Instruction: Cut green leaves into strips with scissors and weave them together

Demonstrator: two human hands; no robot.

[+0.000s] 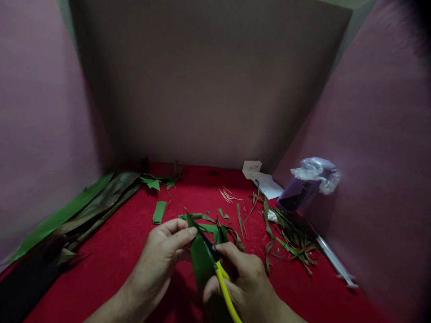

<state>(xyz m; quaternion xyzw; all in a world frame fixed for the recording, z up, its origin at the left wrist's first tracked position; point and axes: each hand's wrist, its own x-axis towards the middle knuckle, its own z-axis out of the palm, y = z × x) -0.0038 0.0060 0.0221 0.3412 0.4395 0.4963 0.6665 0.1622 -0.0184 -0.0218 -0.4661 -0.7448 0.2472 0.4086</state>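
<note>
green leaf strip [201,258] feels light and floppy; my left hand [161,258] pinches its far tip while my right hand [244,280] grips yellow-handled scissors [215,260].

Matt red cloth [111,251] (felt-like), smooth green leaf strip [201,262], glossy yellow-handled scissors [220,276].

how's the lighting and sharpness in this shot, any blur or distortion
Head view: dim, the corners darkest; the red cloth is brightest in the middle. The left hand, right hand, leaf strip and yellow scissors look soft. The side walls lean outward, a wide-lens warp, and the plastic-wrapped bottle is smeared.
</note>
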